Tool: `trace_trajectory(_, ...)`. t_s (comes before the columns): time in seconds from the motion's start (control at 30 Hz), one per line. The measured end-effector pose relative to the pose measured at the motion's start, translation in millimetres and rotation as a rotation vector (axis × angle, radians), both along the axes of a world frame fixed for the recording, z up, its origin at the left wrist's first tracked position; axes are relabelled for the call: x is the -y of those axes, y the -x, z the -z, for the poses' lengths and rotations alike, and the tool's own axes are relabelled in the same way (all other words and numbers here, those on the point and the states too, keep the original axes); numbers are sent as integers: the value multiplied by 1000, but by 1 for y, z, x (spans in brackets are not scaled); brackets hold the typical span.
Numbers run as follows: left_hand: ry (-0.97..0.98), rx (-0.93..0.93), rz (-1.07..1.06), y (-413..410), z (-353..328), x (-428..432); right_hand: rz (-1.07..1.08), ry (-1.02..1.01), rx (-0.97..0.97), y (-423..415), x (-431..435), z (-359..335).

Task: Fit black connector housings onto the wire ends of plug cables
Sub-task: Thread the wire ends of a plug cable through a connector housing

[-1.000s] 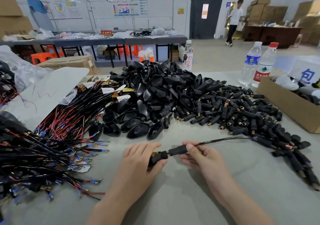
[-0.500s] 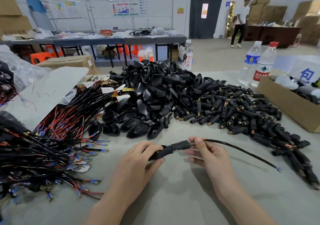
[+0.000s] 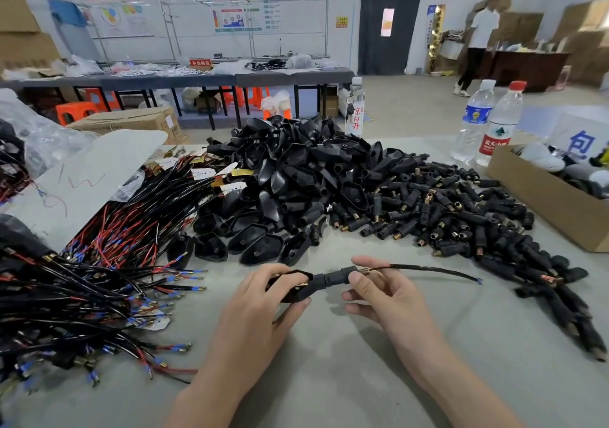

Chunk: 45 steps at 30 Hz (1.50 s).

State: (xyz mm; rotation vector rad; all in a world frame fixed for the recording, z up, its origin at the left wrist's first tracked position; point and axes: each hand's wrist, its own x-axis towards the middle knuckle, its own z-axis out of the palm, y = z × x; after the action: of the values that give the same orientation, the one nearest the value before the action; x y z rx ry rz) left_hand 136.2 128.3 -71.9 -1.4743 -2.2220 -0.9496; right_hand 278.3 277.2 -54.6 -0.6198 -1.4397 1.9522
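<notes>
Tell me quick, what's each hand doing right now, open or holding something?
Left hand: closed around the black plug housing.
Right hand: pinching the black connector sleeve on the cable.

Your black shell housing (image 3: 295, 289) is held tilted above the surface, midway along its front edge. It joins end-to-end with a black barrel connector (image 3: 333, 278), and a thin black wire (image 3: 428, 268) arcs rightward to a blue-tipped free end.
</notes>
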Motion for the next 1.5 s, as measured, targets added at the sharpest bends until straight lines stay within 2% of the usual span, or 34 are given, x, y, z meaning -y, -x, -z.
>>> trace_trajectory(0.67,-57,-52,77,-1,7,-6,62,30,77,4,2,5)
trace_trajectory(1.03,-49,65,76,-11,2,-8,-39,-59,36,5,10,4)
trace_trajectory(1.3,-29,131,69,-10,3,-7,143,-11,-3,4,1,10)
trace_trajectory(1.5,-34,167,63,-10,2,-8,181,13,2,5,-1,10)
